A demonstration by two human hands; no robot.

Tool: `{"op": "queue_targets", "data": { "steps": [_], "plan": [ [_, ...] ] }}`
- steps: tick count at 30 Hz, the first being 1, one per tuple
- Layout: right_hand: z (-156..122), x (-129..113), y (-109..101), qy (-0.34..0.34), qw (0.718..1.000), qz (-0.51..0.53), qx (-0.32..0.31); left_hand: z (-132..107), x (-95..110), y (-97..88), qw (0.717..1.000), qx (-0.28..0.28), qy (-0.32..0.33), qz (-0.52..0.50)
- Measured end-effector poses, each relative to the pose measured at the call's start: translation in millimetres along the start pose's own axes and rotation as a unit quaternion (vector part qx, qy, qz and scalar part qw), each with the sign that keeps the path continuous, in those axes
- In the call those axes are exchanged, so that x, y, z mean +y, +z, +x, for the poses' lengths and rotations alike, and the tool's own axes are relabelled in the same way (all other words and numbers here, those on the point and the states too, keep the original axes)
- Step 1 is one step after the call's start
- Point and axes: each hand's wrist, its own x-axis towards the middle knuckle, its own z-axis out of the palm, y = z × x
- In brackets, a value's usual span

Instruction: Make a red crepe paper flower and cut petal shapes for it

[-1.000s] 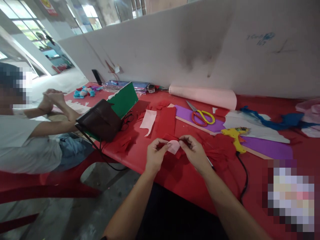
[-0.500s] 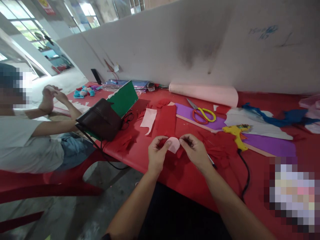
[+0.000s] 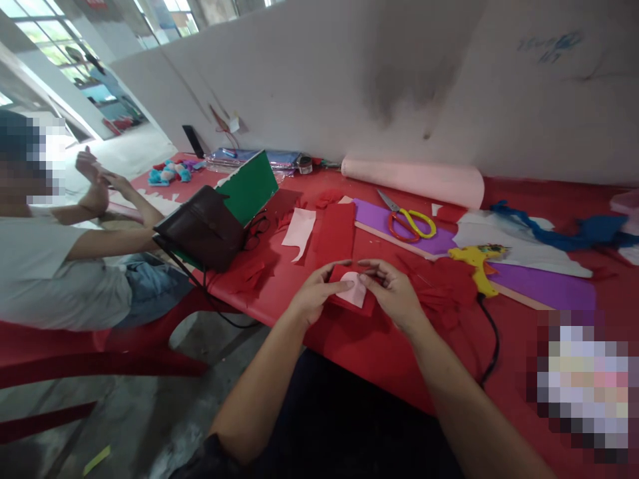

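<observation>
Between my hands is a pale pink cut-out [image 3: 352, 293] with a rounded top, lying against a red sheet piece [image 3: 368, 307]. My left hand [image 3: 315, 293] is closed on the red piece, its thumb pressing the pink cut-out from the left. My right hand [image 3: 393, 293] pinches the right edge of both layers between thumb and fingers. Just beyond my hands a longer red strip [image 3: 335, 229] lies on the table, beside a curved pink offcut [image 3: 300, 231].
Scissors [image 3: 407, 219] rest on purple sheet [image 3: 372, 216]. A yellow glue gun [image 3: 476, 263] with a black cable lies to the right. A pink roll [image 3: 414, 181] is along the wall. At left stand a brown bag [image 3: 212, 229], a green board [image 3: 252, 189] and a seated person [image 3: 74, 266].
The pink cut-out now lies over a red piece, visible around it. My left thumb has moved across the cut-out, and the camera view has shifted slightly.
</observation>
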Motion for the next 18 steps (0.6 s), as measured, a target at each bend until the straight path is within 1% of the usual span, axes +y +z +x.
{"op": "queue_targets", "data": {
  "steps": [1,2,3,5,7,9,11,13,15,18],
  "plan": [
    [0.0,0.9,-0.4,-0.002,1.000,0.001,0.004,1.3,2.0,-0.4,0.999,-0.018,-0.029,-0.019],
    [0.0,1.7,-0.6,-0.005,1.000,0.003,0.012,2.6,3.2,-0.1,0.998,-0.024,-0.048,-0.035],
    [-0.1,2.2,-0.7,-0.006,1.000,0.006,0.024,3.8,3.7,0.8,0.997,-0.019,-0.055,-0.049],
    [-0.5,2.3,-1.1,0.005,0.999,0.017,0.040,5.9,3.6,3.7,0.996,0.009,-0.041,-0.074],
    [-0.9,0.6,-1.7,0.021,0.999,0.032,0.037,7.7,3.6,6.6,0.994,0.042,-0.029,-0.094],
    [-1.2,-3.0,-2.5,0.035,0.997,0.060,0.029,9.0,5.4,8.2,0.990,0.056,-0.054,-0.120],
    [-1.1,-7.2,-3.3,0.041,0.994,0.092,0.031,10.2,9.3,8.7,0.983,0.045,-0.096,-0.150],
    [-0.4,-10.0,-4.2,0.041,0.993,0.108,0.040,11.6,14.2,9.2,0.978,0.027,-0.116,-0.170],
    [1.1,-10.1,-5.3,0.035,0.992,0.103,0.057,13.4,18.1,10.7,0.979,0.018,-0.105,-0.171],
    [4.3,-5.5,-7.5,0.033,0.992,0.090,0.082,17.5,19.8,15.1,0.982,0.029,-0.072,-0.173]
  ]
}}
